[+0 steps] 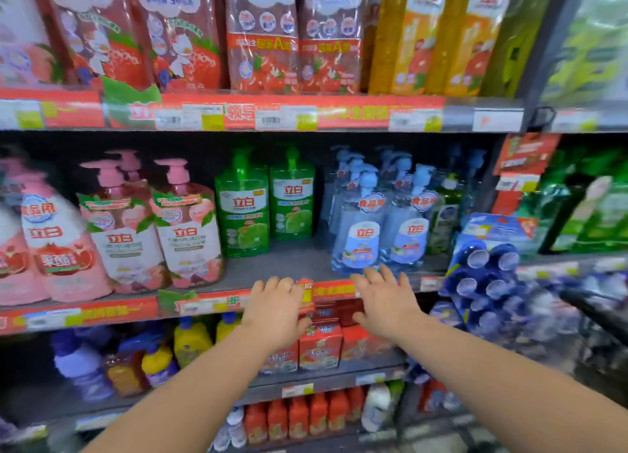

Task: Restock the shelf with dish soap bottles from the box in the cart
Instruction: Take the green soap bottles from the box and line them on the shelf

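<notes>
The middle shelf (282,265) holds dish soap pump bottles: pink ones (190,228) at left, two green ones (243,211) in the centre, several clear blue ones (362,228) at right. A bare gap lies between the green and the blue bottles. My left hand (275,308) and my right hand (385,299) hover side by side at the shelf's front edge below that gap. Both have fingers spread and hold nothing. The box and the cart basket are not clearly in view.
Refill pouches (261,34) fill the top shelf. Red cartons (319,347) and yellow-capped bottles (192,340) stand on the shelf below my hands. A blue hanging multipack (486,275) juts out at right, beside a dark handle (598,311).
</notes>
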Demonstrator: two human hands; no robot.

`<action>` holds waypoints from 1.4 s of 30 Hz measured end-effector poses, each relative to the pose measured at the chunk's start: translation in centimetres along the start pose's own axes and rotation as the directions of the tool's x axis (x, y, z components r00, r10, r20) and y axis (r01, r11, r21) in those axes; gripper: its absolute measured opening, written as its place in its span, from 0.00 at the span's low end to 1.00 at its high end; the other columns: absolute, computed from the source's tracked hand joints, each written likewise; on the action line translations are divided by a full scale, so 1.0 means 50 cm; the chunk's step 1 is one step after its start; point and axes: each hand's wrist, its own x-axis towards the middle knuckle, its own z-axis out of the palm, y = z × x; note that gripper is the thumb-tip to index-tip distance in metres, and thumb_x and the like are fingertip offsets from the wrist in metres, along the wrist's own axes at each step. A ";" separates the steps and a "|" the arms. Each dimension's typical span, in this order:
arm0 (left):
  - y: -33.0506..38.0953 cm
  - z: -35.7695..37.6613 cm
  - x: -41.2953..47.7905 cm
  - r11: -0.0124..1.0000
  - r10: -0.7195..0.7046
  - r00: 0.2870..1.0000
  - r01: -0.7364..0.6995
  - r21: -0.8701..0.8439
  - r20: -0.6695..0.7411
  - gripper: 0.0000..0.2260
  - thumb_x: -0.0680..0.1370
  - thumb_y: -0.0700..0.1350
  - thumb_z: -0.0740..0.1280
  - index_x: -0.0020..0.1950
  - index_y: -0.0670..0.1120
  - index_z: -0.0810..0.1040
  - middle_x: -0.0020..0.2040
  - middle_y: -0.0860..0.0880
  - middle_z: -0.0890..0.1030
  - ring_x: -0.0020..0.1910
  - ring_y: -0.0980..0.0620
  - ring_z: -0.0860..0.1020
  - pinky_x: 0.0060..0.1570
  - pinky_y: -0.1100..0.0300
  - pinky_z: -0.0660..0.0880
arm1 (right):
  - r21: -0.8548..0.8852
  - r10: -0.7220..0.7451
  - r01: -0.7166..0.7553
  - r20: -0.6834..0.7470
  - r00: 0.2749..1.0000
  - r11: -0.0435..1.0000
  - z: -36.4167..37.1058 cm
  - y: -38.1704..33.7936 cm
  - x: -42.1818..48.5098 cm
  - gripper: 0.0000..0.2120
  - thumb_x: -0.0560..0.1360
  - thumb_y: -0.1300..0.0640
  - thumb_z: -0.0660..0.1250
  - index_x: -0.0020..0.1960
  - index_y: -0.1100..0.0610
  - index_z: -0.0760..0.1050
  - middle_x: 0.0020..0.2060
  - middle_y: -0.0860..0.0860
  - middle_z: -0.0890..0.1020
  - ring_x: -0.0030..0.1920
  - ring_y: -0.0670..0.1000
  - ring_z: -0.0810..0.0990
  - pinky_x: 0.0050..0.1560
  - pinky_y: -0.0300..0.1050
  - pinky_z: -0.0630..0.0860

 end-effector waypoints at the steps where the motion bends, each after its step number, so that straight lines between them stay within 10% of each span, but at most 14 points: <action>1: 0.028 0.000 0.001 0.999 0.031 0.999 -0.031 -0.008 -0.007 0.27 0.75 0.61 0.60 0.69 0.47 0.66 0.68 0.46 0.70 0.67 0.45 0.66 0.65 0.48 0.62 | 0.001 0.039 -0.039 0.010 0.999 0.999 0.005 0.023 -0.026 0.35 0.75 0.43 0.63 0.75 0.52 0.52 0.76 0.54 0.56 0.77 0.60 0.50 0.72 0.64 0.51; 24: 0.959 -0.121 -0.199 0.728 0.665 0.746 -0.658 -0.192 -0.036 0.23 0.74 0.61 0.62 0.62 0.49 0.70 0.62 0.48 0.73 0.64 0.45 0.70 0.62 0.50 0.66 | -0.054 0.731 -0.729 0.093 0.676 0.682 0.096 0.580 -0.958 0.32 0.74 0.45 0.62 0.74 0.49 0.55 0.71 0.52 0.64 0.74 0.58 0.57 0.69 0.62 0.57; 42: 1.539 -0.192 -0.291 0.422 0.904 0.428 -0.899 -0.119 -0.025 0.21 0.75 0.58 0.61 0.62 0.46 0.70 0.61 0.44 0.72 0.64 0.42 0.68 0.63 0.47 0.62 | -0.046 0.862 -0.869 0.160 0.481 0.493 0.200 0.879 -1.291 0.32 0.74 0.44 0.63 0.74 0.50 0.55 0.70 0.51 0.65 0.72 0.57 0.58 0.68 0.62 0.57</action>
